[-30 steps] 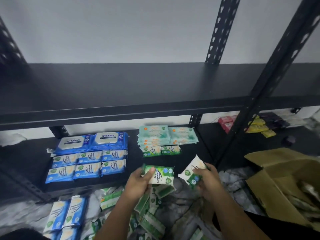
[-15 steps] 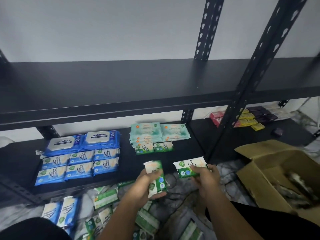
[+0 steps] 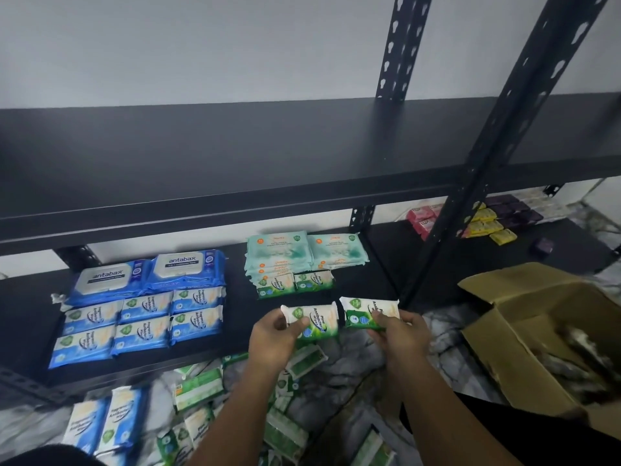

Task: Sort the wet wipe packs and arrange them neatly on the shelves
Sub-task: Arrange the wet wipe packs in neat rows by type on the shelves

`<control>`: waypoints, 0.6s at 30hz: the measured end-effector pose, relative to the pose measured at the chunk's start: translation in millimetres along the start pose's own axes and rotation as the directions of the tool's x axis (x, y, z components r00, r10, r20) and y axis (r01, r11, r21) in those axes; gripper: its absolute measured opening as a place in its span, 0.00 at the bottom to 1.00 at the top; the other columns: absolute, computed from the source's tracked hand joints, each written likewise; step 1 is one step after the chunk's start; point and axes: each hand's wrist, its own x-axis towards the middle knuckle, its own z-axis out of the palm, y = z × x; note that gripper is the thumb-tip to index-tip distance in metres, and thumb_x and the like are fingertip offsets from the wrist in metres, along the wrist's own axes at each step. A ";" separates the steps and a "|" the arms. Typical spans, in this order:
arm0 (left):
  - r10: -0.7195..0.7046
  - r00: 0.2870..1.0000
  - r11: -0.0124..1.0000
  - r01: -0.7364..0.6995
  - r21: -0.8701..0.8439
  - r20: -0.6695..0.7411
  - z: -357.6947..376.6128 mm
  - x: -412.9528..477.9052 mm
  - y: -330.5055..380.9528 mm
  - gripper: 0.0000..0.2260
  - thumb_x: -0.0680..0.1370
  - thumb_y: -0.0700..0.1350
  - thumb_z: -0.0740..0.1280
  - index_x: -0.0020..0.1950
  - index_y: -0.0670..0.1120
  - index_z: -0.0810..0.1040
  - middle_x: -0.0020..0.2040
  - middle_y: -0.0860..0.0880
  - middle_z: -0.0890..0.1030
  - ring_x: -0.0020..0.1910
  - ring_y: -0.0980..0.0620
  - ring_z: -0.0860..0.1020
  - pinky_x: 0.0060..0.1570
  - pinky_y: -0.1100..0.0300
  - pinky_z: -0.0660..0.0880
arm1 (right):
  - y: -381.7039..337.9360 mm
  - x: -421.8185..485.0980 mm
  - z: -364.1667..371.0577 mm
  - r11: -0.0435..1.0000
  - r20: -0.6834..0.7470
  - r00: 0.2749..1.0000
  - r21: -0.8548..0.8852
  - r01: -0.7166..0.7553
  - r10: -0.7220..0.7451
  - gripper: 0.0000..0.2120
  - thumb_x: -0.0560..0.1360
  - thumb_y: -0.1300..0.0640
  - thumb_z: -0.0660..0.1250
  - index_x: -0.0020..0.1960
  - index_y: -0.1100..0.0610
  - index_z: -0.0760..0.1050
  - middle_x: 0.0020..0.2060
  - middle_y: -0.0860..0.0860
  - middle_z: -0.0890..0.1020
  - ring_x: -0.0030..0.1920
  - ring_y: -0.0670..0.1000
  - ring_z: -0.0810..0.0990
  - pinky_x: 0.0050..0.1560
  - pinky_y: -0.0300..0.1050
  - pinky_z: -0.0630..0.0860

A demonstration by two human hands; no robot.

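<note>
My left hand (image 3: 274, 338) grips a green and white wipe pack (image 3: 317, 319) by its left end. My right hand (image 3: 400, 334) grips a second green pack (image 3: 364, 312) by its right end. Both packs lie flat, side by side, over the front edge of the lower shelf (image 3: 238, 331). Just behind them sit two green packs (image 3: 295, 284) in front of mint packs (image 3: 304, 248). Blue packs (image 3: 141, 326) fill the shelf's left part in rows, with two large antabax packs (image 3: 148, 274) behind. Loose green packs (image 3: 201, 385) and blue packs (image 3: 100, 422) lie on the floor.
An open cardboard box (image 3: 524, 344) with more packs stands at the right. A black upright post (image 3: 487, 156) rises between the hands and the box. The upper shelf (image 3: 235, 156) overhangs. Pink, yellow and purple packs (image 3: 487, 220) sit on the neighbouring shelf at the right.
Both hands have moved forward to the shelf edge. The left pack, tilted upright half a second ago, now lies level beside the right one.
</note>
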 end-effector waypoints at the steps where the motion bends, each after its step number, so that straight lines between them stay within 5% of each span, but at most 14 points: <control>1: -0.028 0.999 1.000 0.028 -0.007 -0.027 5.2 12.0 -1.5 0.16 0.72 0.51 0.79 0.41 0.41 0.77 0.39 0.46 0.76 0.35 0.52 0.74 0.38 0.58 0.71 | -0.3 8.3 4.8 1.000 -0.005 1.000 -0.008 0.007 -0.007 0.17 0.68 0.69 0.78 0.51 0.62 0.74 0.49 0.63 0.83 0.45 0.61 0.85 0.34 0.46 0.82; 2: -0.052 0.997 0.998 0.050 -0.029 -0.051 9.9 23.0 0.1 0.13 0.72 0.49 0.79 0.48 0.43 0.80 0.43 0.48 0.78 0.37 0.54 0.76 0.39 0.57 0.75 | -1.1 17.6 10.4 1.000 -0.011 1.000 -0.008 0.014 -0.014 0.19 0.68 0.70 0.78 0.54 0.63 0.74 0.50 0.64 0.83 0.45 0.61 0.85 0.34 0.46 0.82; 5: -0.125 0.986 0.989 0.116 -0.094 -0.106 21.7 69.6 -4.0 0.32 0.70 0.48 0.81 0.69 0.38 0.74 0.55 0.48 0.79 0.42 0.51 0.82 0.47 0.47 0.84 | -3.3 51.9 31.7 0.999 -0.033 0.999 0.004 0.036 -0.035 0.21 0.69 0.71 0.77 0.56 0.63 0.72 0.52 0.64 0.81 0.47 0.63 0.84 0.28 0.42 0.81; 8: -0.105 0.983 0.994 0.099 -0.050 -0.151 35.7 120.7 -12.8 0.28 0.70 0.51 0.81 0.63 0.39 0.76 0.53 0.46 0.82 0.33 0.53 0.83 0.46 0.45 0.84 | -2.3 90.8 54.0 0.996 -0.004 0.999 -0.075 0.036 -0.037 0.21 0.70 0.71 0.76 0.59 0.65 0.72 0.52 0.62 0.81 0.48 0.61 0.84 0.28 0.40 0.81; 13: -0.108 0.981 0.993 0.113 0.024 -0.160 59.4 187.8 -23.1 0.11 0.72 0.47 0.80 0.45 0.45 0.79 0.41 0.47 0.84 0.33 0.50 0.83 0.43 0.46 0.84 | 8.4 165.2 82.5 0.968 0.007 0.998 -0.243 0.070 -0.070 0.20 0.70 0.68 0.77 0.57 0.64 0.73 0.54 0.60 0.80 0.47 0.58 0.83 0.37 0.49 0.82; 18: -0.168 0.972 0.981 0.181 0.070 -0.165 74.3 231.2 -35.2 0.10 0.71 0.45 0.80 0.42 0.42 0.82 0.39 0.46 0.85 0.33 0.50 0.84 0.40 0.47 0.84 | 20.1 215.8 99.0 0.961 -0.015 0.999 -0.276 0.033 -0.038 0.22 0.69 0.66 0.79 0.58 0.63 0.74 0.53 0.59 0.79 0.46 0.58 0.83 0.38 0.50 0.83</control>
